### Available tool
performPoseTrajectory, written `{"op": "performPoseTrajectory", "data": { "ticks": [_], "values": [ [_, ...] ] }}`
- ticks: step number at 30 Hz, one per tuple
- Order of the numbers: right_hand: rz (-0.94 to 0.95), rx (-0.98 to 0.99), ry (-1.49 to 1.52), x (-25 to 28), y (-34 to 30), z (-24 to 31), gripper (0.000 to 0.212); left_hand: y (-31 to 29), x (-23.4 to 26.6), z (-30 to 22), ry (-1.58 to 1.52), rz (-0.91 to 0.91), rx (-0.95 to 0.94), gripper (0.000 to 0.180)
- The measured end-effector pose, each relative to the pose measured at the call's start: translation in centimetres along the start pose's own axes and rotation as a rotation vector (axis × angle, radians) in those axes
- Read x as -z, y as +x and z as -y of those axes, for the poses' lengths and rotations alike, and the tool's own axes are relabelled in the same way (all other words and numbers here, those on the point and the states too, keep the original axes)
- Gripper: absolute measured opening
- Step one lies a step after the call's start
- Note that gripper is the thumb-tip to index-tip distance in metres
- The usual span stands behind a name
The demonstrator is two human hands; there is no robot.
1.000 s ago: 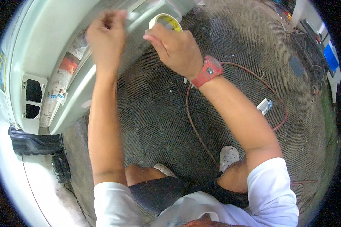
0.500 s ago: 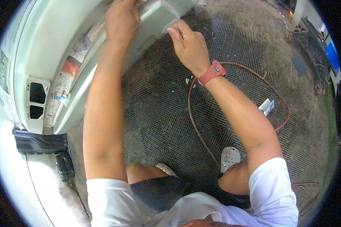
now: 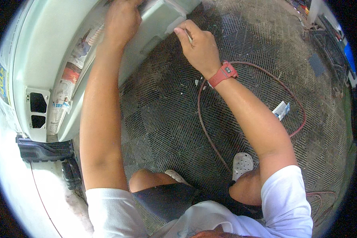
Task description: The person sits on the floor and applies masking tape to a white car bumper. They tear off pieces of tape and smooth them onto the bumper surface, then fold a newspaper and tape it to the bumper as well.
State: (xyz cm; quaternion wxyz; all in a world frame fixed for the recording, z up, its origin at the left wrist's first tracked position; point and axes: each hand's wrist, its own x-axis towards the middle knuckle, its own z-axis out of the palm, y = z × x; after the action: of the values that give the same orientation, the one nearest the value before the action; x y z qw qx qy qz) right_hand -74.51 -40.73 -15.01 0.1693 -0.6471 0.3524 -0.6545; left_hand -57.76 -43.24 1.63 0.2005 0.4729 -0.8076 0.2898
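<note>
A pale green vehicle body panel (image 3: 47, 51) takes up the upper left. My left hand (image 3: 123, 20) reaches over it at the top edge of the picture, back upward. That hand is smeared by motion and its fingers are mostly cut off, so what it holds, if anything, is hidden. Close to the panel's right-hand corner is my right hand (image 3: 200, 47), its thumb pressed against curled fingers. A sliver of something pale shows between those fingers, too little to name. Newspaper (image 3: 70, 75) lines the recess in the panel beneath my left forearm.
A reddish hose (image 3: 200, 115) loops over the ribbed dark floor mat (image 3: 162, 119). Beside it lies a small white-and-blue packet (image 3: 281, 110). A black plastic part (image 3: 45, 150) sits below the panel's lower end. Dark racks (image 3: 325, 51) stand at the far right.
My left hand and forearm have shifted slightly to the left over the panel. My right hand has stayed almost in place, near the panel's corner.
</note>
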Motion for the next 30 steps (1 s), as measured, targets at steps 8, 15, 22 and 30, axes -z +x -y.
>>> {"op": "performPoseTrajectory", "data": {
  "ticks": [8,15,22,30],
  "values": [
    [0.008,-0.019,-0.012,-0.1,-0.1,-0.6,0.023,-0.2,0.0,-0.4,-0.006,-0.012,0.000,0.029],
    [0.014,-0.030,-0.007,-0.1,-0.2,-0.6,0.023,0.1,0.3,-0.7,-0.032,0.016,0.012,0.028],
    [0.031,-0.038,-0.028,-0.1,-0.3,-1.0,0.023,0.2,0.0,-0.8,0.004,0.029,0.055,0.028],
    [0.033,-0.060,-0.014,0.2,-0.3,-1.1,0.024,0.2,-0.2,-1.3,0.085,0.031,0.038,0.030]
  ]
}}
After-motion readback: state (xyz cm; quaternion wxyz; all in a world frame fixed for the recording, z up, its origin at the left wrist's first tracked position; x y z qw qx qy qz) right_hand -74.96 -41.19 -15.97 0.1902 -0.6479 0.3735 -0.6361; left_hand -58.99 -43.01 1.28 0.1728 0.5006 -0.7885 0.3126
